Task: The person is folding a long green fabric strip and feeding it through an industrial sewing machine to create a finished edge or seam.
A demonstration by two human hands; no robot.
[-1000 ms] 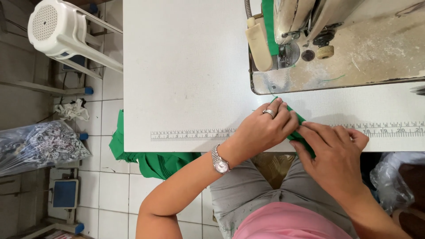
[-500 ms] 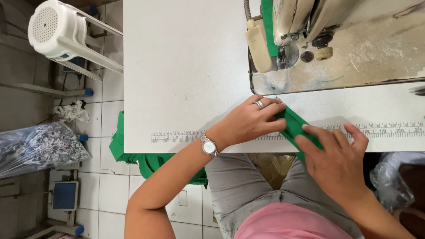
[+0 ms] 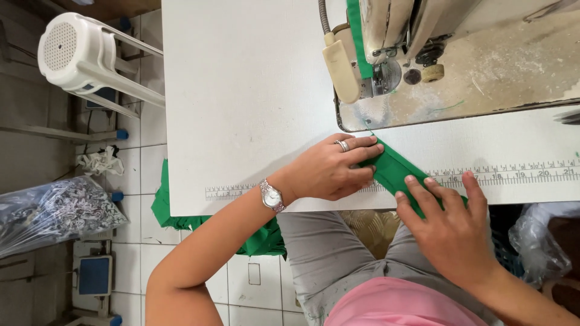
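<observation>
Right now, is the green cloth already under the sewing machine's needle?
No. The green cloth lies on the table under both hands, short of the machine.

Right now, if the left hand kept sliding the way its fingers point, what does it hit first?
Probably the green fabric strip, already under the left hand fingertips. Beyond it lies bare white table; depth unclear.

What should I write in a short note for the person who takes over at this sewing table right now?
Left hand: flat on the green fabric strip, fingers spread, pressing it to the white table; it grips nothing.
Right hand: fingertips pressing the same strip near the table's front edge.
The strip lies diagonally across the printed ruler, its far end pointing toward the sewing machine.
More green fabric hangs off the table's left front edge.
Done: the strip is laid flat and held.
Left: it is not yet under the needle, so no seam shows.
</observation>
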